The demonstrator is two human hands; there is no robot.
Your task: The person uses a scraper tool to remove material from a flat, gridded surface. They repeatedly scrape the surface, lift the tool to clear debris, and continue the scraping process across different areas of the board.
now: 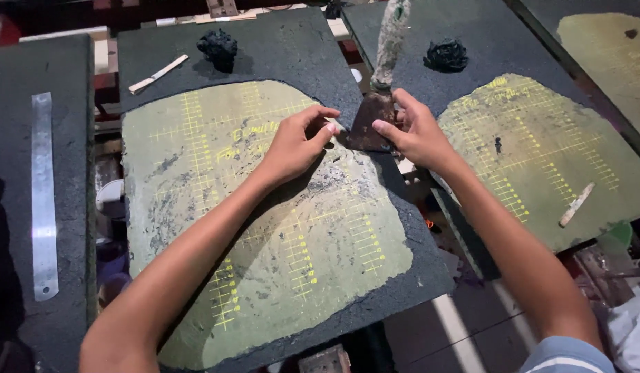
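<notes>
A dark board [417, 276] in front of me carries a greenish sheet [278, 235] marked with yellow grid lines. My left hand [296, 141] rests on the sheet's upper right part, fingers curled, fingertips pinching at the sheet's edge beside the blade. My right hand [417, 131] grips the rusty blade of a scraper [372, 121], whose crusted handle [391, 38] rises toward the top of the view. The blade's edge sits on the board at the sheet's top right corner.
A second board with a greenish sheet [541, 152] lies to the right, with a small stick [577, 204] on it. Black lumps [218, 47] [447, 55] sit at the far ends of the boards. A metal ruler [44, 200] lies on the left board, a wooden stick [158, 74] at the back.
</notes>
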